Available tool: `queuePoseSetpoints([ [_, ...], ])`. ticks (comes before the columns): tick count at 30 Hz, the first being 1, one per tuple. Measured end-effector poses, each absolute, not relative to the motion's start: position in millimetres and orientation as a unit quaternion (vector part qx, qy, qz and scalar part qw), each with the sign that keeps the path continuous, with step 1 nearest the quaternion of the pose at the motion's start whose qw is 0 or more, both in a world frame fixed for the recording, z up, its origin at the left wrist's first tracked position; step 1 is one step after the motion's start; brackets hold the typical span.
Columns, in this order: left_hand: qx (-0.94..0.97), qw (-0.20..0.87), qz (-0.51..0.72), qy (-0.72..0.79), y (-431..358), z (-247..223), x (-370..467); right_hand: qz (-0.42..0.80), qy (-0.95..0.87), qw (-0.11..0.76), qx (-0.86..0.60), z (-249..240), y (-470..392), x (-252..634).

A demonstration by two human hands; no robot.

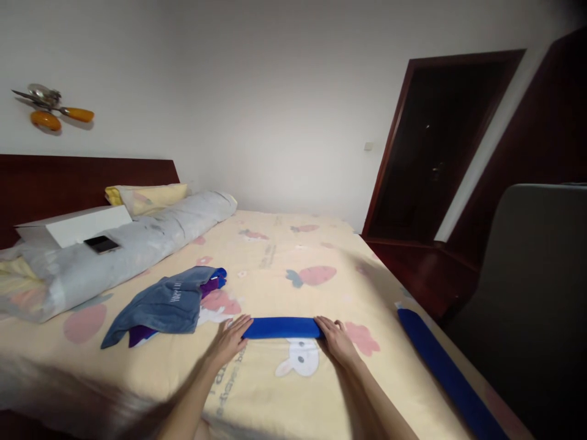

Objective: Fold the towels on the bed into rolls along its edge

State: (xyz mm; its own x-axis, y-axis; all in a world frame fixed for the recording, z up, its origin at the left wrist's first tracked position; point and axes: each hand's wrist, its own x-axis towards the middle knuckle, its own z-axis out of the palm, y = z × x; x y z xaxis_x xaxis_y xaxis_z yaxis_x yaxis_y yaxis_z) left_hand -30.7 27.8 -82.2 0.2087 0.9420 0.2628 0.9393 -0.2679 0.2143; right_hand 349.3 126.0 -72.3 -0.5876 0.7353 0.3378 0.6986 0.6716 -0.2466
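In the head view, a blue fabric strip, flat and narrow, lies crosswise on the bed in front of me. My left hand rests on its left end, fingers stretched out together over the cloth. On the right end lies my right hand, palm down, its fingers extended over the edge; one finger is slightly bent. Whether any fingertips tuck beneath the fabric is hidden. Left of my hands sits a crumpled blue denim garment with white lettering, and purple and blue cloth shows from under it.
A longer blue strip runs along the bed's right edge. On the grey rolled bedding are a white box and a phone. A yellow pillow lies behind. A dark chair back stands at right.
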Motion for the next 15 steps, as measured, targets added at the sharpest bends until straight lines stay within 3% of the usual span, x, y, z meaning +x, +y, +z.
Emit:
queuePoseSetpoints([
  [4, 0.757, -0.007, 0.183, 0.628, 27, -77, -23, 0.117, -0.862, 0.257, -0.420, -38, 131, 352],
  [9, 0.720, 0.006, 0.250, 0.648, 20, -64, 13, 0.176, -0.868, 0.329, -0.327, 83, 125, 353],
  [12, 0.693, 0.091, 0.317, 0.641, 19, -63, 57, 0.103, -0.884, 0.353, -0.288, 163, 105, 348],
  [15, 0.679, 0.233, 0.348, 0.603, 18, -70, 108, 0.043, -0.906, 0.317, -0.278, 204, 79, 338],
])
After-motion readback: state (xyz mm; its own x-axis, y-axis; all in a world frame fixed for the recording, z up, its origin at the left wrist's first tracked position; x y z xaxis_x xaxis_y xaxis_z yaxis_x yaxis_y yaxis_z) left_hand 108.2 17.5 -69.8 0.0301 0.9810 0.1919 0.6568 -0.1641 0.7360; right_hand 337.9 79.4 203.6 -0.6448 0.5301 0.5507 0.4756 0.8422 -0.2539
